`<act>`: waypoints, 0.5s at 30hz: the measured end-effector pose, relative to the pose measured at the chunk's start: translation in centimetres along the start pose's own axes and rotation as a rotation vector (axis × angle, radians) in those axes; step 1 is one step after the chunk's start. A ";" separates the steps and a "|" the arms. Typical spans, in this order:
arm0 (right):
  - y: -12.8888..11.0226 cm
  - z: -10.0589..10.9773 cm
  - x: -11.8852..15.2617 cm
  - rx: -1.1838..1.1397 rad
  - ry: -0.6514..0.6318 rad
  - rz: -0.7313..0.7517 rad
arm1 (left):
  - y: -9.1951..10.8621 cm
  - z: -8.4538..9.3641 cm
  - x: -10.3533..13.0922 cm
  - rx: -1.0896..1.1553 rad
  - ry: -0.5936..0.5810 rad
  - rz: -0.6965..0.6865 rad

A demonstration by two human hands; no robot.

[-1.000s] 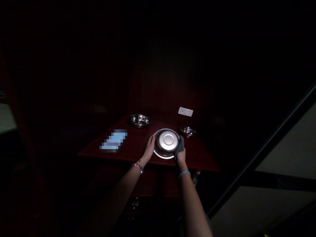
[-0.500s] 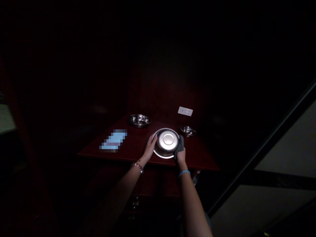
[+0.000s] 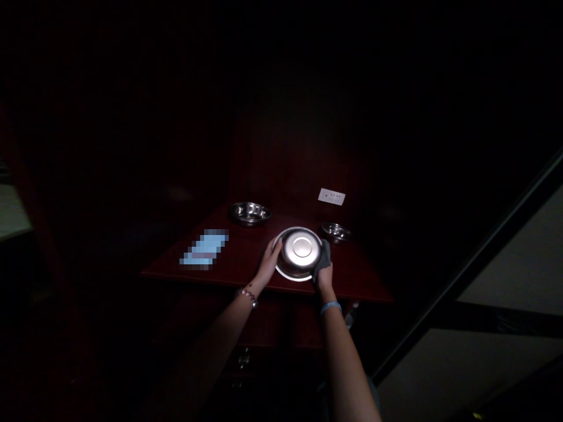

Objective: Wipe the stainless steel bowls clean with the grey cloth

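A shiny metal bowl [image 3: 302, 248] is held up over the front of the dark red tabletop [image 3: 246, 264], its round base turned toward me. My left hand [image 3: 269, 261] grips the left side of its rim, thumb on the outer wall. On the opposite side, my right hand [image 3: 324, 275] is closed on a dark grey cloth [image 3: 324, 261], which lies against the bowl's right rim. The fingers behind the bowl and under the cloth are hidden.
Two more metal bowls stand upright farther back: a wide bowl [image 3: 250, 214] at left and a smaller bowl [image 3: 336, 232] at right. A pixelated bluish patch [image 3: 204, 248] lies on the left side. Behind is a white wall socket [image 3: 331, 196]. Drawer handles [image 3: 243, 357] show below the tabletop.
The whole view has shifted slightly, so everything sits a little farther right. Both hands keep their hold on the bowl and cloth, with hardly any other difference.
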State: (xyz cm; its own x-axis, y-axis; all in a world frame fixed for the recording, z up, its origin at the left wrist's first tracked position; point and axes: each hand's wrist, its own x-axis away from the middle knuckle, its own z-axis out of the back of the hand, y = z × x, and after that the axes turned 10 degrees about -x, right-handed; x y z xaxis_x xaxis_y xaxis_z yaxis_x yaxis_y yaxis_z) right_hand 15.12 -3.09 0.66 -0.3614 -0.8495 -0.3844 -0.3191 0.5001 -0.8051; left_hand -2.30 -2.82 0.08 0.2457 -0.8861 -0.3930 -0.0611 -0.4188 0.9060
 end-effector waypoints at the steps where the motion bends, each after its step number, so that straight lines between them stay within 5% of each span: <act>1: 0.0 0.0 0.0 -0.005 0.018 -0.004 | 0.0 0.0 0.0 0.001 -0.004 -0.002; 15: -0.5 -0.5 0.0 -0.021 0.039 0.004 | 0.7 0.1 0.3 -0.012 0.016 0.010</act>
State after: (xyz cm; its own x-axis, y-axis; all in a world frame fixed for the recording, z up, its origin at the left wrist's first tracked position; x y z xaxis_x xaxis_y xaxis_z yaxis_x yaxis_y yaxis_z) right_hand 14.88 -3.28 1.26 -0.3963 -0.8405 -0.3695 -0.3355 0.5071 -0.7939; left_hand -2.36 -3.40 0.59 0.2609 -0.8869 -0.3813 -0.0518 -0.4072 0.9119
